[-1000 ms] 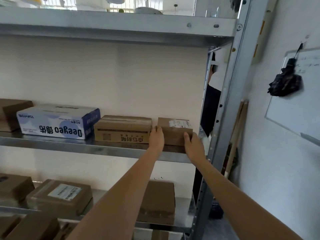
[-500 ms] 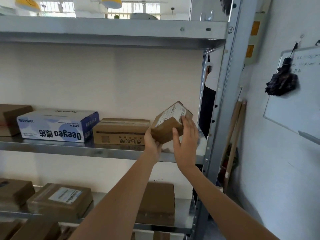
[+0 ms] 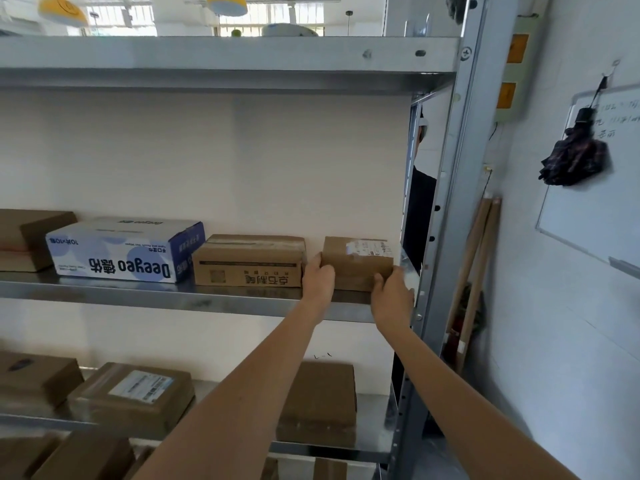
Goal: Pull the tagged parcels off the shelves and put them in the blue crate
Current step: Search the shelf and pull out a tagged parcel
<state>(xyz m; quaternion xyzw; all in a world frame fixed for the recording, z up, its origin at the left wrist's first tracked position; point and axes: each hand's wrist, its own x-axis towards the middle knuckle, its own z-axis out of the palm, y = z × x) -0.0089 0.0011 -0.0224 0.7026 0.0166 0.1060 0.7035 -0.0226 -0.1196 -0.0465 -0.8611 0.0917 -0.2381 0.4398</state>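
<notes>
Hands on the parcel, both of them! The left hand (image 3: 318,277) presses against the left end of the small tagged parcel (image 3: 356,263), fingers wrapped round that front corner, while the right hand (image 3: 391,294) cups the lower right front corner, so the two hands are apart with the box clamped between them. The parcel sits flat on the middle shelf (image 3: 207,301), at its far right end, just beside the grey upright post (image 3: 446,237). Its white tag (image 3: 369,249) lies on the top face toward the right, and the print on it is too blurred to read.

Left of the parcel, very close, sits a longer brown carton (image 3: 247,261) with upside-down printing on its front; the left hand fills the narrow gap between the two, so whether they touch is impossible to say. Further left of that carton comes the blue and white Deegeo box (image 3: 117,252), also upside down, and then another brown box (image 3: 31,237) cut off by the frame edge.

Below the parcel, on the lower shelf (image 3: 370,448), a plain brown box (image 3: 318,403) is partly covered by the left forearm, and a labelled parcel (image 3: 135,396) lies further left. Boxes along the bottom edge are cropped and hard to make out. The blue crate is nowhere in view. Right of the post, a folded umbrella (image 3: 575,157) hangs over a whiteboard (image 3: 595,216).
</notes>
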